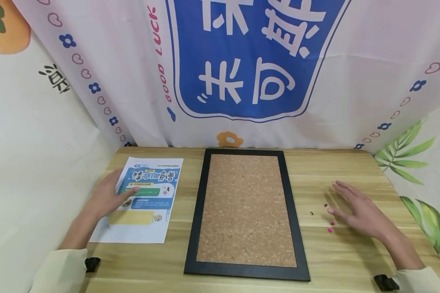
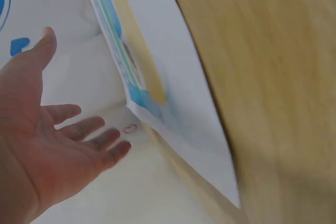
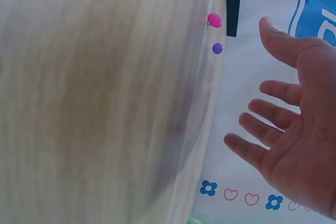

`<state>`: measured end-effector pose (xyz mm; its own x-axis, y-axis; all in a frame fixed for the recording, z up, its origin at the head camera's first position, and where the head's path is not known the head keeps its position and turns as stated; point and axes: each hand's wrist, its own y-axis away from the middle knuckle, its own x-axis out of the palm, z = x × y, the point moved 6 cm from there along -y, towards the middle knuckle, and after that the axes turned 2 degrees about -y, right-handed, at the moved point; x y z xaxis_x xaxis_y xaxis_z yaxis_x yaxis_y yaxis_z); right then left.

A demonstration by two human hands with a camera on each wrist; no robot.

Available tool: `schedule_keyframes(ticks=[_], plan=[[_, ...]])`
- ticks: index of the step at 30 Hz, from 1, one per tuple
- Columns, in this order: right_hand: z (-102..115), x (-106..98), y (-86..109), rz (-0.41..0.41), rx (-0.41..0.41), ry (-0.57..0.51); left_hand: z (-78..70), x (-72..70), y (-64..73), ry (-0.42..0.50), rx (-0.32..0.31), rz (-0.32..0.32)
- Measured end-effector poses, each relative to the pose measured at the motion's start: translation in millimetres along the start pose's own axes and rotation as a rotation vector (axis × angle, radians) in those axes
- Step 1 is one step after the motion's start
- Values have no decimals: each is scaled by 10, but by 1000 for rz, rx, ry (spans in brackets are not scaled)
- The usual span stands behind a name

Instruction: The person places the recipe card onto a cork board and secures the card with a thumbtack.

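A printed sheet of paper (image 1: pixel 146 228) with blue, green and yellow blocks lies on the left of the table. My left hand (image 1: pixel 108 194) is over its left edge, thumb above the print. In the left wrist view that hand (image 2: pixel 68 140) has spread fingers and an empty palm, apart from the paper (image 2: pixel 173 77). To the right, my right hand (image 1: pixel 363 211) hovers with loosely extended fingers beside several small pushpins. Among them are a pink pushpin (image 1: pixel 330 230) and a purple pushpin (image 3: pixel 217 49). The right palm (image 3: pixel 299 140) holds nothing.
A cork board (image 1: pixel 246 211) in a black frame (image 1: pixel 247 270) lies between the hands. The wooden table (image 1: pixel 322 171) ends at a hanging printed cloth (image 1: pixel 139 81) behind. A dark small item (image 1: pixel 311 213) sits right of the frame.
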<state>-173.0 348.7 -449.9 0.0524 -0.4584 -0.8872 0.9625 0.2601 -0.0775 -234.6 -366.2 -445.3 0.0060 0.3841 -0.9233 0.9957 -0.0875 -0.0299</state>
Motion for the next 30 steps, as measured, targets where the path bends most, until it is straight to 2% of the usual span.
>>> schedule_keyframes(ticks=[3,8,16,20,30], plan=[[-6,3,-10,-5,-19,-15,104,1,-15,26,-15,7],[-16,10,-27,-5,-51,-32,290,7,-7,58,-105,42],[-84,18,-64,5,-45,-85,450,-23,-9,162,-197,56],[-102,21,-89,6,-43,-102,526,-29,-22,187,-214,59],[-160,45,-127,33,-20,-171,674,-36,-1,238,-200,58]])
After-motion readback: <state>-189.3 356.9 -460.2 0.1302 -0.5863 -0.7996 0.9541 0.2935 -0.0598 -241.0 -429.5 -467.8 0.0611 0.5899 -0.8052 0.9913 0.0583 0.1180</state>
